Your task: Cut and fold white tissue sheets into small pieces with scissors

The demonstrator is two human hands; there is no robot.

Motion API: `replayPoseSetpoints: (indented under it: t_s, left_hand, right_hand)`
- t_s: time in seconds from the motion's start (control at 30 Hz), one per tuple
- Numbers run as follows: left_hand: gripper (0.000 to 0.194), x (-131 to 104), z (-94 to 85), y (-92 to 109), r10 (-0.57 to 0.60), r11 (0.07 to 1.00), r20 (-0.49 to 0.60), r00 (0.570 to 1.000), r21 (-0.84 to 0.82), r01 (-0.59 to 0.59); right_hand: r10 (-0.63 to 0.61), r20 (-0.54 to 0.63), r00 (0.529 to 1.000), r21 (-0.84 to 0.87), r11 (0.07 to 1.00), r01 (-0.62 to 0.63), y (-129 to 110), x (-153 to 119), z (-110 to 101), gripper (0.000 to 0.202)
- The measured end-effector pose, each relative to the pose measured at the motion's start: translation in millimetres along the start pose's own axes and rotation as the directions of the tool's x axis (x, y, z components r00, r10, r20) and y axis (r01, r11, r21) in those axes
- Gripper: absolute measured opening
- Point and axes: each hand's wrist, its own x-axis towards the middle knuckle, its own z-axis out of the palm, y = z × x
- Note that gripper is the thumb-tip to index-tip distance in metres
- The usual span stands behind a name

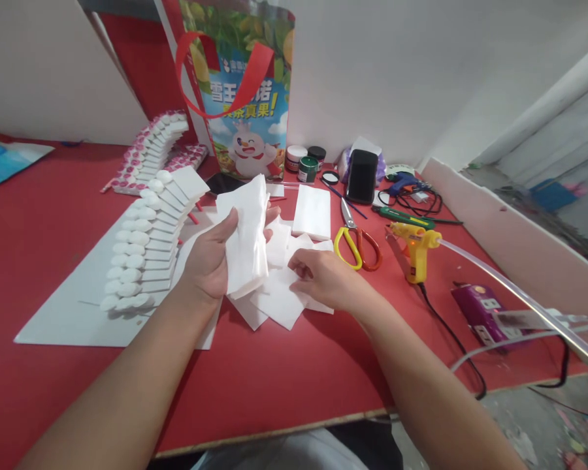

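While I look on, a person's bare left hand (208, 264) is clamped around a thick stack of white sheets (245, 241) at the center of the frame, thumb across the near face, fingertips showing past the far edge. The stack is held up on edge, slightly tilted, above a red surface (294, 385). Just to its right, the right hand (323, 277) reaches in with curled fingers over loose white sheets (279, 301), which overlap at odd angles; I cannot tell whether its fingertips are pinching one. The two hands are apart from each other.

Left of center, a curved, fanned row of white pieces with rounded ends (142, 251) rests over a white board (68, 320). Behind it, toward the upper left, stands a similar row with pink patterning (140, 150). A colorful bag with red handles (245, 140) stands upright at top center, a snowman character printed on its front.

Small jars (308, 168) cluster at the bag's right. Below them lies a white rectangular pad (312, 212), near scissors (355, 243) with one yellow and one red handle. Farther right in the frame are a green-handled tool (406, 216), a yellow glue gun (416, 245) with a long clear rod (507, 284) in its rear, and a purple box (483, 310).
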Motion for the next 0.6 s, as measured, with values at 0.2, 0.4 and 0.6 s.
replayPoseSetpoints:
  t_s: [0.2, 0.4, 0.6]
  left_hand:
    - [0.053, -0.1, -0.8, -3.6, 0.013, 0.999, 0.008, 1.000, 0.044, -0.013]
    - [0.053, 2.8, 1.2, -9.0, 0.023, 0.992, 0.022, 1.000, 0.120, -0.025]
    - [0.046, 4.8, -2.4, -25.2, -0.045, 0.969, 0.046, 0.998, 0.244, 0.033]
  right_hand:
    - [-0.083, -0.203, 0.976, 0.335, 0.930, 0.149, 21.9, -7.3, -30.9, 0.004]
    - [0.075, -0.415, 0.907, 0.755, 0.585, 0.297, 27.1, -24.8, -55.4, 0.027]
    - [-0.044, -0.320, 0.946, 0.823, 0.482, 0.301, 20.2, -31.6, -46.2, 0.047]
